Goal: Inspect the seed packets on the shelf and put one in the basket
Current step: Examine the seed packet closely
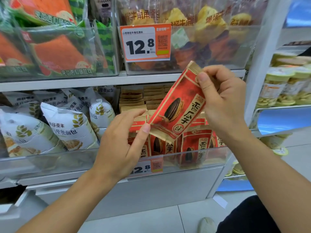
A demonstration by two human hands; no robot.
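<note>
We are tilting 1 red seed packet (176, 106) face-up for inspection above the shelf (107, 81), right hand (223, 101) pinching its top edge, left hand (121, 145) pinching its bottom corner.

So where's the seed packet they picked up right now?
The red seed packet is tilted in mid-air, right of centre, pinched between the left hand and right hand, just above the shelf bin of matching packets.
</note>
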